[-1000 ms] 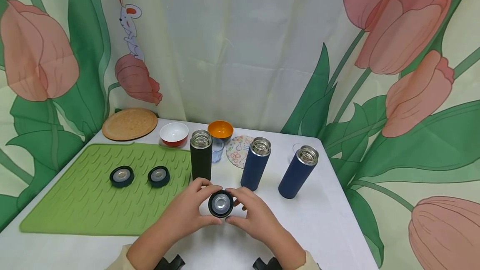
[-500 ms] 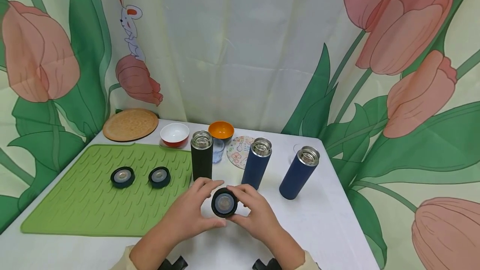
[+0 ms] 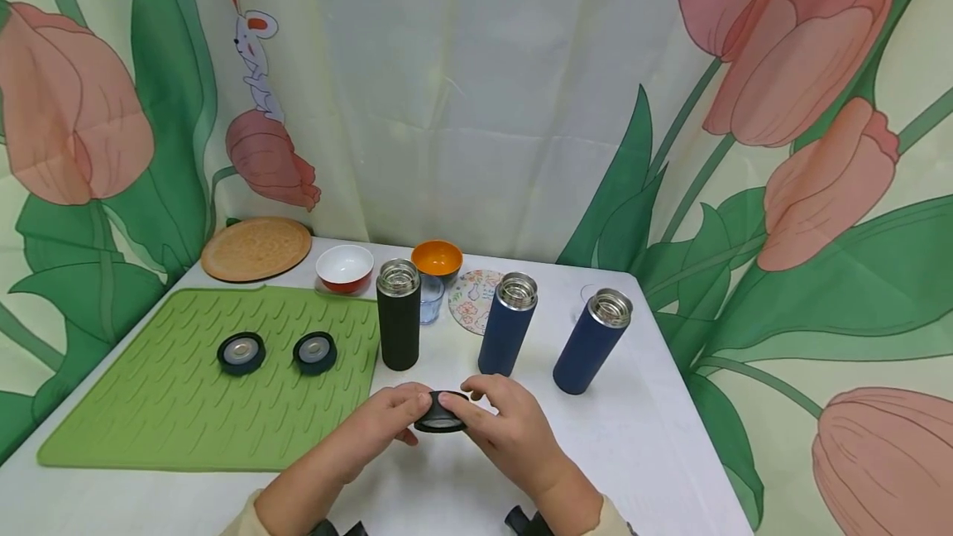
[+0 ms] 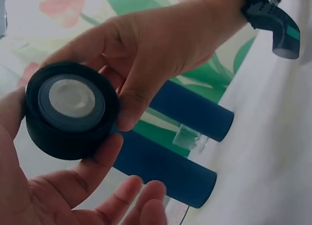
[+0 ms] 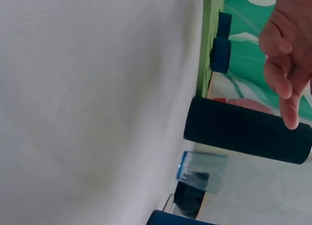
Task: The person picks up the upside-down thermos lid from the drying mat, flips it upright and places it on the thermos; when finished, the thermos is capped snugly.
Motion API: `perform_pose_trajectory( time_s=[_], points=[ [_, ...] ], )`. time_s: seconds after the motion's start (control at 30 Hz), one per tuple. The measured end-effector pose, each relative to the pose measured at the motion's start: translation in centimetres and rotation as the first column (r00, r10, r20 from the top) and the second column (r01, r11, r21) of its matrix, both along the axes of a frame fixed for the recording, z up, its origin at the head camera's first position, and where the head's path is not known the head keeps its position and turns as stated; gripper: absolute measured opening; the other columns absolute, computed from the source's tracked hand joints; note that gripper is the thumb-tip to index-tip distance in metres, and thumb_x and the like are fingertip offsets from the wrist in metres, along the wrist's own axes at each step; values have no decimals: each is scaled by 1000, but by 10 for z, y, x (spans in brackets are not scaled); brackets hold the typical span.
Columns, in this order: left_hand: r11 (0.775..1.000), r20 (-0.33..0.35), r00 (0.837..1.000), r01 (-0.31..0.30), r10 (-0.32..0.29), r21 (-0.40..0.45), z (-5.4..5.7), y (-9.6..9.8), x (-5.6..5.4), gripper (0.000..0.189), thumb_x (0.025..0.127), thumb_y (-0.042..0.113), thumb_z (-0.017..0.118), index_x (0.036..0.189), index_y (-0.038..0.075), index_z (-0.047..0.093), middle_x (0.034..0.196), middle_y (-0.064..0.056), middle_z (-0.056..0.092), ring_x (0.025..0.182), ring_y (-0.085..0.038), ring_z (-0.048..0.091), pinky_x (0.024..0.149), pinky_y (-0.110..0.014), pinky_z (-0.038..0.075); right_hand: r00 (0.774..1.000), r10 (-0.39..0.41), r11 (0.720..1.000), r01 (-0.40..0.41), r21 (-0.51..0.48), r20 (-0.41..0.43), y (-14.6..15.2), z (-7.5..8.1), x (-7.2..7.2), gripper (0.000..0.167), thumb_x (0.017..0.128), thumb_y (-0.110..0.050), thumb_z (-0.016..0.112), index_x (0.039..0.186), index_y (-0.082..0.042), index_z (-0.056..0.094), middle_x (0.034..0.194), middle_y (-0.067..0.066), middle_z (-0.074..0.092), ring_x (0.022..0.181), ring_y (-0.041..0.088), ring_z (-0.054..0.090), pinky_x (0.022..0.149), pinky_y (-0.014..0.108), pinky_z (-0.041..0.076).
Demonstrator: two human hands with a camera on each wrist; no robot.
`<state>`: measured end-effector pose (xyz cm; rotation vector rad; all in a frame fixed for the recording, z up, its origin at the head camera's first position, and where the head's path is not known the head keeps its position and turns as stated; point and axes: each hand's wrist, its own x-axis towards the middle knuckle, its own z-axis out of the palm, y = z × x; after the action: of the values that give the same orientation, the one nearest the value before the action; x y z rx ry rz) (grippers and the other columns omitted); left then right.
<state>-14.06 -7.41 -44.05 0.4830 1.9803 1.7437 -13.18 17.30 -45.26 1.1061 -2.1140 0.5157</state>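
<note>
In the head view a round black bottle lid (image 3: 441, 422) is held above the table near its front. My left hand (image 3: 390, 412) pinches its left side, while my right hand (image 3: 510, 428) grips its right side with the thumb on top. The left wrist view shows the pale inner disc of the lid (image 4: 72, 101) between both hands. Just beyond stands an uncapped black bottle (image 3: 399, 325). To its right are an open blue bottle (image 3: 506, 333) and another blue bottle (image 3: 588, 350). The right wrist view shows my left hand's fingers; there the lid is out of frame.
A green mat (image 3: 186, 404) covers the table's left, bearing one dark lid (image 3: 241, 352) and another lid (image 3: 314, 352). Behind are a round wooden board (image 3: 256, 249), a red-and-white bowl (image 3: 345, 265), an orange bowl (image 3: 437, 258), a clear glass (image 3: 430, 300) and a patterned disc (image 3: 471, 302).
The lid has tipped from facing the head camera to nearly edge-on. My left hand, looser around it half a second ago, now pinches it. The bottles and mat have stayed put.
</note>
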Motion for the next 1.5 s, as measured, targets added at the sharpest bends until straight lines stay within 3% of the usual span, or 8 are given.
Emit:
perform_pose_trajectory(
  time_s=[0.23, 0.4, 0.53, 0.8, 1.0, 1.2, 1.3, 1.5],
  points=[
    [978, -102, 977, -194, 186, -79, 0, 3, 6, 29, 98, 34, 73, 112, 8, 78, 137, -11, 61, 108, -20, 59, 82, -34, 51, 987, -21, 998, 31, -58, 159, -2, -5, 5, 77, 82, 3, 80, 152, -21, 57, 123, 5, 65, 96, 14, 64, 83, 21, 57],
    [925, -288, 907, -356, 308, -132, -5, 4, 10, 42, 82, 31, 92, 119, 19, 77, 141, -5, 59, 110, -18, 60, 83, -29, 54, 852, 46, 954, 118, -276, 522, -3, -7, 12, 74, 88, -6, 75, 157, -23, 52, 137, 2, 55, 106, 12, 61, 80, 24, 54],
    [925, -367, 882, -360, 295, -122, -8, 3, 14, 52, 79, 31, 94, 126, 20, 75, 143, -6, 58, 110, -18, 59, 85, -30, 55, 751, 70, 934, 182, -307, 656, -4, -6, 14, 66, 93, -28, 81, 154, -28, 56, 140, -4, 54, 109, 12, 60, 80, 26, 54],
    [947, -423, 882, -290, 208, -141, -15, 1, 19, 56, 79, 39, 94, 129, 27, 73, 143, -2, 55, 114, -19, 56, 86, -30, 53, 700, 154, 923, 149, -354, 697, -8, -13, 15, 47, 91, -26, 85, 136, -24, 73, 134, -3, 60, 111, 21, 60, 79, 29, 56],
    [918, -437, 859, -365, 267, -156, -21, -4, 24, 63, 72, 43, 99, 128, 28, 73, 143, 3, 57, 119, -16, 59, 88, -29, 52, 626, 249, 902, 127, -412, 739, -17, -17, 11, 33, 104, -18, 69, 136, -22, 71, 133, 1, 63, 111, 20, 64, 86, 28, 55],
    [870, -543, 756, -486, 367, -89, -25, -21, 28, 62, 73, 33, 99, 129, 26, 72, 139, 2, 60, 112, -7, 57, 82, -27, 52, 578, 225, 836, 299, -460, 784, -50, -11, -32, 50, 112, -29, 55, 160, -23, 46, 146, 8, 61, 132, 27, 63, 106, 39, 54],
    [846, -574, 702, -532, 420, -31, -24, -28, 29, 62, 73, 25, 99, 129, 24, 72, 134, 2, 62, 108, -4, 56, 80, -27, 52, 530, 197, 860, 310, -405, 825, -72, -10, -67, 76, 104, -44, 66, 168, -26, 29, 162, 11, 47, 147, 33, 51, 115, 52, 49],
    [838, -601, 662, -545, 448, 24, -20, -28, 26, 58, 77, 24, 97, 130, 23, 72, 130, 3, 63, 108, -3, 56, 80, -27, 50, 440, 140, 889, 339, -309, 887, -90, -8, -111, 105, 90, -46, 82, 171, -39, 16, 176, 11, 25, 160, 39, 31, 121, 71, 34]
  ],
)
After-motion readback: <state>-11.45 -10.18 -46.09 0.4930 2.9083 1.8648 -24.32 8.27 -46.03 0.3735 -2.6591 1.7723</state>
